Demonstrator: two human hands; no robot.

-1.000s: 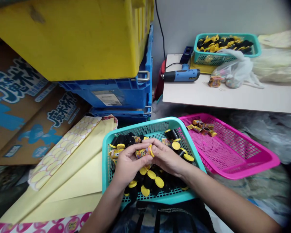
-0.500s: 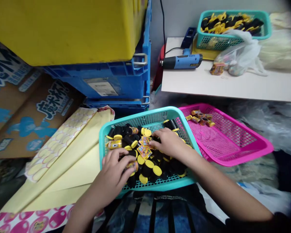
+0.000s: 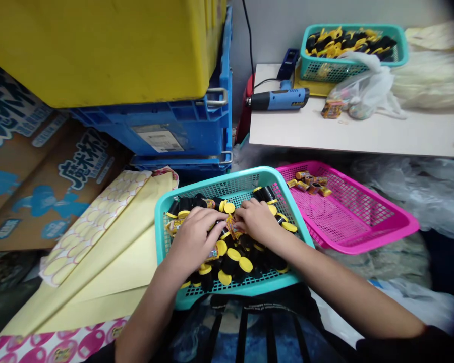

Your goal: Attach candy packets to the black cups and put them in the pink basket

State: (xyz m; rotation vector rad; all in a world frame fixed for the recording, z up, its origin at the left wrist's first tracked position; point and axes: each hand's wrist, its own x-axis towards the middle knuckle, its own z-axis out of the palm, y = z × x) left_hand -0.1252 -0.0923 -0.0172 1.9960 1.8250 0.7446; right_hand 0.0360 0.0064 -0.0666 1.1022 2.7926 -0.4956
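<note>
In the head view a turquoise basket (image 3: 297, 209) holds several black canisters (image 3: 231, 258) with yellow lids. My right hand (image 3: 258, 220) is inside it, with curled fingers closed on a small colourful printed label (image 3: 233, 228). From the other side my left hand (image 3: 196, 236) reaches over the canisters, thumb and fingertips pinching at the label's left edge. The fingers partly cover the label, so whether it is one piece or more I cannot tell. A canister with a printed wrap (image 3: 213, 253) lies under my left hand.
Right of the basket sits a pink basket (image 3: 348, 219) with several wrapped canisters (image 3: 313, 185). Behind, a white table (image 3: 344, 131) carries a blue heat gun (image 3: 283, 99), a plastic bag (image 3: 374, 80) and another turquoise basket (image 3: 331, 73). Stacked blue crates (image 3: 155, 136) stand at the left.
My left hand has moved right and up, from the basket's left part to the label. The labels lay flat on the canisters before; now one stands tilted between my fingertips.
</note>
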